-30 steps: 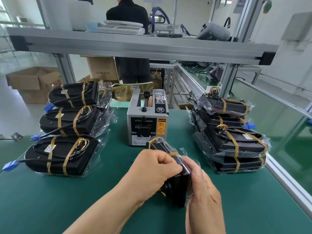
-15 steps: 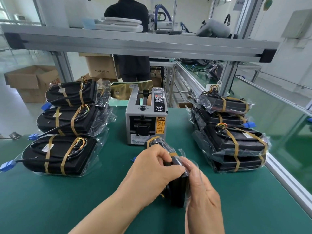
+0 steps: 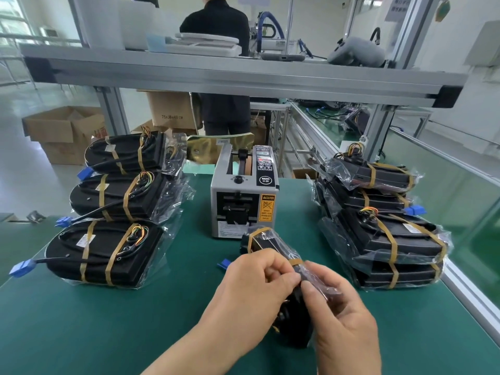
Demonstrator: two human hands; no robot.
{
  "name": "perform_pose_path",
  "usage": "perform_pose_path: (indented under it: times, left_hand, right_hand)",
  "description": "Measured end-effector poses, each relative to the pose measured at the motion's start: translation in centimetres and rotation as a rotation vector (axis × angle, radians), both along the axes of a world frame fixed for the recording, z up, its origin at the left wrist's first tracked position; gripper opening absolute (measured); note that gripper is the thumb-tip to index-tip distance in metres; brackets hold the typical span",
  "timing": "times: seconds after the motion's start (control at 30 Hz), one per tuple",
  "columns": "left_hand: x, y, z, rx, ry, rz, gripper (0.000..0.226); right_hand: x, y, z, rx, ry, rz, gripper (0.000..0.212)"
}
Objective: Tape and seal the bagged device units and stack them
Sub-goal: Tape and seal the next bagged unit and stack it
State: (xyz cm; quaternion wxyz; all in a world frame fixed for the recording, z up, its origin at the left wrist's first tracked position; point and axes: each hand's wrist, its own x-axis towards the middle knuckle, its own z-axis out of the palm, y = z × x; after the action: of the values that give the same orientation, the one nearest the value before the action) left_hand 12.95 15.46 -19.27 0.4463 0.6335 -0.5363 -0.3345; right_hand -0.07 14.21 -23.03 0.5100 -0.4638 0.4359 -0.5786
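Three bagged units (image 3: 116,197) lie in a row left of the tape dispenser (image 3: 243,201), each black body bound with two tan bands; their clear bags are loose and open toward the dispenser. A blue plug (image 3: 21,267) sticks out of the nearest one on the side away from the dispenser.

Just in front of the dispenser, one more unit (image 3: 266,240) stands on edge on the green mat (image 3: 108,320), gripped by both hands. The left hand (image 3: 254,288) curls over its top, fingers closed on the bagged body and hiding most of it. The right hand (image 3: 343,315) pinches the gathered clear film between thumb and fingers. Whether any tape sits under those fingertips cannot be made out, and the unit's lower end is lost behind the hands.

Right of the dispenser rises a stack (image 3: 389,234) of banded, bagged units; the crumpled film overlaps so much that their count is unclear.
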Motion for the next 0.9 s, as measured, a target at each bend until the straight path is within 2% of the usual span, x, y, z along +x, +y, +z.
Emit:
perform_pose_path:
  times: [0.2,0.37,0.4,0.47,0.53,0.6,0.67,0.9]
  left_hand:
    - [1.0,-0.3,0.3,0.036,0.036,-0.045,0.004]
    - [1.3,-0.7,0.5,0.004,0.040,-0.076,0.005]
    - [1.6,-1.2,0.4,-0.031,0.127,-0.002,0.007]
    - [3.2,-3.3,0.0,-0.054,0.416,0.243,0.018]
    - [5.2,-6.0,-0.6,0.046,0.649,0.438,0.020]
    - [6.5,-8.1,-1.3,0.157,0.803,0.512,0.015]
    - [7.0,-9.6,-1.9,0.206,0.879,0.520,0.013]
    - [6.9,-12.2,-1.6,0.277,0.939,0.563,0.012]
  right_hand:
    - [0.5,0.6,0.7,-0.178,0.252,-0.057,0.054]
    - [0.5,0.0,0.8,-0.261,0.382,-0.141,0.057]
    - [0.4,-0.1,1.0,-0.253,0.394,-0.148,0.057]
    - [0.4,-0.2,1.1,-0.242,0.404,-0.140,0.057]
    - [0.5,-0.1,1.2,-0.222,0.380,-0.132,0.055]
    - [0.5,-0.1,1.3,-0.202,0.361,-0.136,0.053]
    - [0.3,-0.3,1.3,-0.173,0.329,-0.143,0.052]
    - [0.3,-1.0,1.9,-0.165,0.317,-0.131,0.043]
